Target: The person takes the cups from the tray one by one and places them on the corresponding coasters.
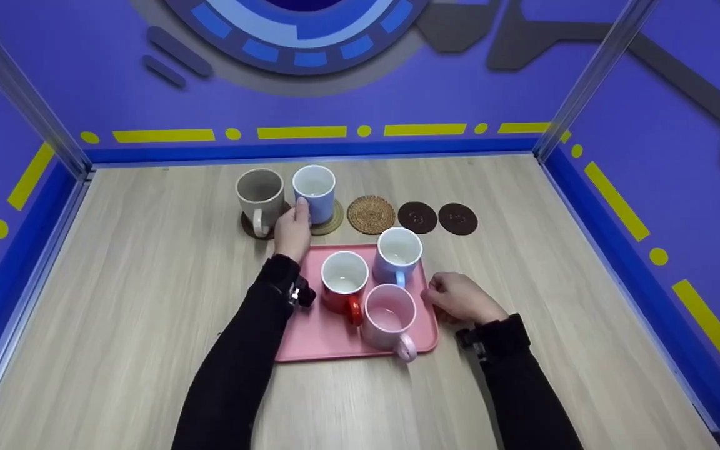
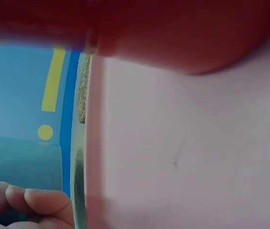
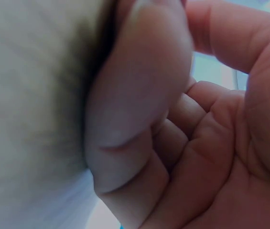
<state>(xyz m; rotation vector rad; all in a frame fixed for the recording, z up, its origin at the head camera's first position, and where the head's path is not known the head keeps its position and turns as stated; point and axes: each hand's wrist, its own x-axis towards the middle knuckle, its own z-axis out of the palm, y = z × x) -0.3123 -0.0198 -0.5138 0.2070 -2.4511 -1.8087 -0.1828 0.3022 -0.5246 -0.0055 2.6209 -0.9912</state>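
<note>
My left hand [image 1: 292, 232] grips a light blue mug [image 1: 315, 194] at its near left side, thumb against the wall. The mug stands upright over a woven straw coaster [image 1: 334, 224]. In the left wrist view the curled fingers [image 2: 48, 202] show beside the mug's blue wall [image 2: 20, 160]. My right hand [image 1: 463, 297] is low on the table with fingers curled, thumb and index tip right at the right rim of the pink tray [image 1: 310, 344]. On the tray stand a red mug [image 1: 338, 299], another blue mug [image 1: 388, 270] and a pink mug [image 1: 385, 331].
A taupe mug [image 1: 261, 194] stands on a dark coaster [image 1: 247, 226] at the left. Right of the held mug lie a woven brown coaster [image 1: 371, 214] and two dark round coasters, one beside the other [image 1: 417, 217]. Blue panels [image 1: 310, 106] close off the table's back and sides.
</note>
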